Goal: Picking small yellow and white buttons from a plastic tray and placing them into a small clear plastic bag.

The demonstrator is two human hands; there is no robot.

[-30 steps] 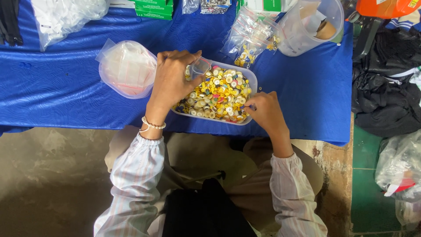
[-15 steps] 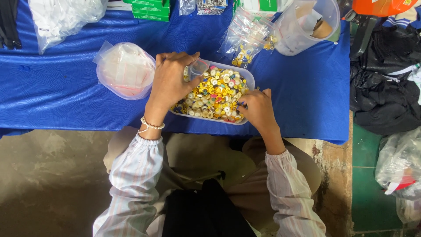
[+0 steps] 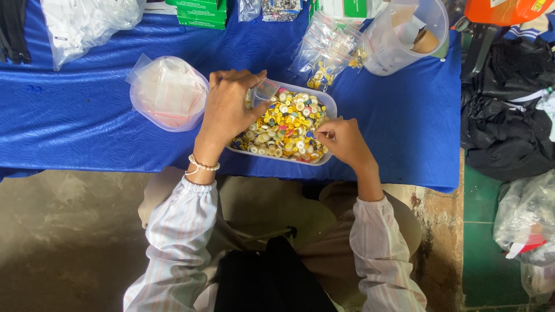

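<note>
A clear plastic tub (image 3: 330, 107) full of mixed buttons (image 3: 287, 124), mostly yellow and white, sits on the blue table (image 3: 87, 124) in front of me. My left hand (image 3: 228, 110) rests over the tub's left end and holds a small clear plastic bag (image 3: 265, 91) above the buttons. At the tub's right edge my right hand (image 3: 342, 143) has its fingertips pinched together on a small button, too small to make out.
A round clear container (image 3: 167, 92) with a plastic bag in it stands left of the tub. Behind it lie small bags of buttons (image 3: 326, 55), a clear jug (image 3: 404, 34), green boxes (image 3: 199, 11) and a large white bag (image 3: 87, 20). Dark cloth (image 3: 509, 127) lies to the right.
My right hand has moved left from the tub's corner into its right edge among the buttons. The left hand stays over the tub with the small bag.
</note>
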